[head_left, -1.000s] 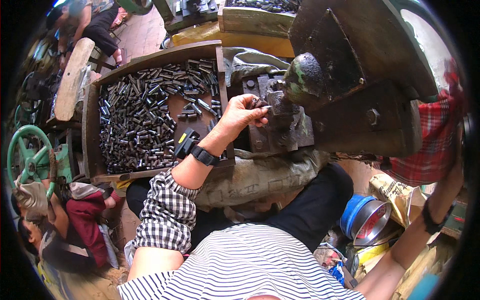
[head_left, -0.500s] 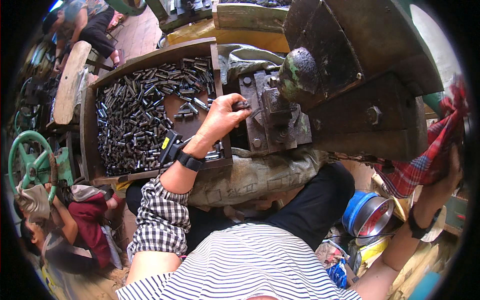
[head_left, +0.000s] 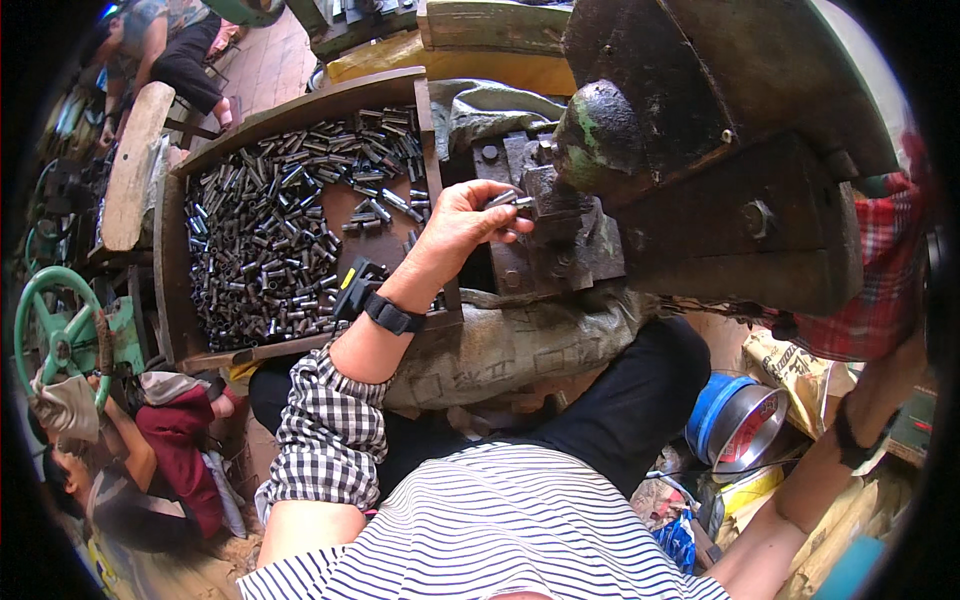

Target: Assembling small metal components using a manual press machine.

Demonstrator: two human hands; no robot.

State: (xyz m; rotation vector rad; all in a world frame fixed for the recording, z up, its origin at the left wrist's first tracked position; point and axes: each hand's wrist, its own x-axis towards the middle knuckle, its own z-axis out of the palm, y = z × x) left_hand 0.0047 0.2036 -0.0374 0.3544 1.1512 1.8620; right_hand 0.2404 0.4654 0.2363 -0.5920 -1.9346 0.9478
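Observation:
My left hand is closed on small metal tubes, their ends sticking out of its fingertips. It holds them right at the dark steel die block of a press; whether they touch it I cannot tell. Beside the hand, a shallow wooden tray contains many short metal tubes, with its bottom showing in the middle. My right hand reaches to the far right by a red plaid cloth on the machine. Its fingers are hidden there.
The press's heavy dark arm fills the upper right. A stuffed woven sack lies across in front of my knees. A metal basin with a blue band stands lower right. A green handwheel and two other people are at left.
My left hand has moved slightly right, closer to the die block, and its fingers have extended, so the tubes now show. My right arm has shifted a little outward and down.

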